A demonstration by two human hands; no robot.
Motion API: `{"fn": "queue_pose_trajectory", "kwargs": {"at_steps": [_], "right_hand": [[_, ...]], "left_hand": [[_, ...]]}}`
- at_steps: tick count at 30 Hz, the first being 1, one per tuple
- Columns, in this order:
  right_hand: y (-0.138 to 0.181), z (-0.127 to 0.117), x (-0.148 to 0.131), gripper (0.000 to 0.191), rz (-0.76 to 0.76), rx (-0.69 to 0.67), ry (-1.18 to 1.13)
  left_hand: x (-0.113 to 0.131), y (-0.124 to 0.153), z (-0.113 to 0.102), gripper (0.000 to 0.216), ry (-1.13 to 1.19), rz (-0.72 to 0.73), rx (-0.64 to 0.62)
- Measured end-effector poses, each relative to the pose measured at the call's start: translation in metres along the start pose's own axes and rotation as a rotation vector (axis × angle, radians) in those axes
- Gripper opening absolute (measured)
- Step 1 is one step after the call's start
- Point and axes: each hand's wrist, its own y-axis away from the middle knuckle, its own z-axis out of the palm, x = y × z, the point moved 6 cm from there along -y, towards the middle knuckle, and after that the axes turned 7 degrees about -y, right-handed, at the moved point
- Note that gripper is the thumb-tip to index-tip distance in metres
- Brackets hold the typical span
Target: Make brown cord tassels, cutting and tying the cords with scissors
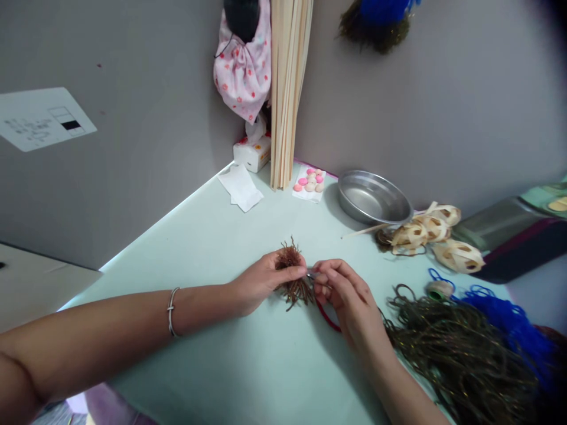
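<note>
My left hand (277, 273) is closed around a small bundle of brown yarn (290, 258), its frayed ends sticking out above and below the fingers. Right beside it, my right hand (343, 289) is closed with fingertips pinched together near the bundle. A red curved handle (328, 320) shows under that hand and a bit of grey metal appears at the fingertips; these look like scissors, mostly hidden by the hand. Both hands are over the middle of the pale green table (212, 360).
Dark olive yarn (460, 348) and blue yarn (500, 319) heap at the right. Behind are a metal bowl (374, 198), woven strip balls (425, 230), pink and cream pieces (310, 180) on paper, upright wooden strips (286, 94), white papers (241, 188) and a tissue pack (252, 153).
</note>
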Motion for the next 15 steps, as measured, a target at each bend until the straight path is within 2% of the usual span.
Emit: {"fn": "queue_pose_trajectory", "kwargs": {"at_steps": [4,6,15], "right_hand": [[0.002,0.008,-0.001,0.034,-0.023,-0.118,0.239],[0.003,0.012,0.000,0.038,-0.005,-0.166,0.286],[0.002,0.006,-0.004,0.027,-0.012,-0.052,0.203]], "left_hand": [[-0.002,0.001,0.004,0.024,-0.026,0.026,-0.058],[-0.003,0.002,0.006,0.026,-0.031,0.022,-0.085],[-0.002,0.001,0.004,0.024,-0.091,0.020,-0.041]]}}
